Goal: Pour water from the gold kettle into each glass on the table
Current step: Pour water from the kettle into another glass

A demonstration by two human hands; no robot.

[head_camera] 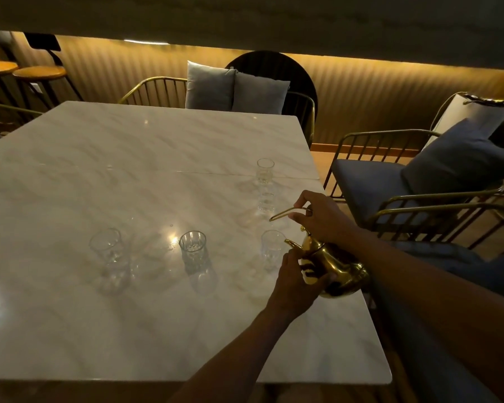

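Observation:
The gold kettle (336, 266) hangs tilted above the right edge of the white marble table (128, 170). Its spout points left at the nearest clear glass (269, 247). My right hand (323, 218) grips the thin gold handle above the kettle. My left hand (296, 282) cups the kettle's front, just under the spout. Several clear glasses stand on the table: one in the middle (192, 247), one further left (106, 247), and two behind the kettle (265, 170) (266, 202). I cannot tell whether water is flowing or how full each glass is.
Gold wire chairs with grey cushions (413, 181) stand close to the table's right side. Another chair with grey pillows (236, 90) sits at the far edge. Wooden stools (38, 72) are at the back left. The room is dim.

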